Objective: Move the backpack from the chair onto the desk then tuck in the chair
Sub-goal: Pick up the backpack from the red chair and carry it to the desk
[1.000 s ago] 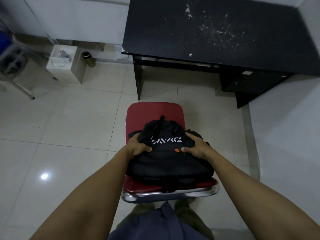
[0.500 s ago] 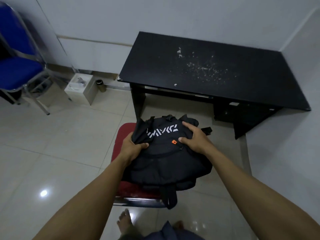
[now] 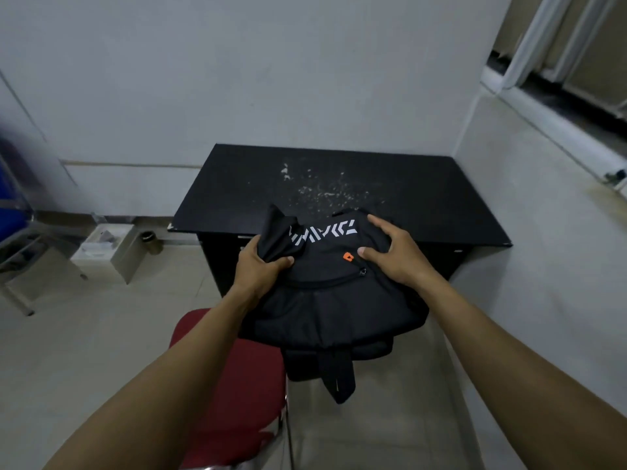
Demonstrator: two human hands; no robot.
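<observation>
Above the near edge of the black counter (image 3: 424,198) we hold the black backpack (image 3: 336,300) in the air, clear of the red chair (image 3: 237,385) below and to the near left. White block lettering runs across the bag's far panel; it faces away from us and part of it is creased, so we cannot read it. A small orange tag sits just beside a zipper pull. Our left hand (image 3: 261,266) has its grip closed on a bunched fold at the bag's left shoulder, and our right hand (image 3: 397,256) has its grip spread wide and pressed on the right side. A strap (image 3: 339,378) dangles from the near end. White flecks and scuffs mark the middle of the counter; the rest of its top is bare, with a wall along its far edge and another at its right. On the floor to the left stand a white box (image 3: 108,249) and a small dark cylinder (image 3: 151,240), with a blue chair (image 3: 10,205) at the left edge.
</observation>
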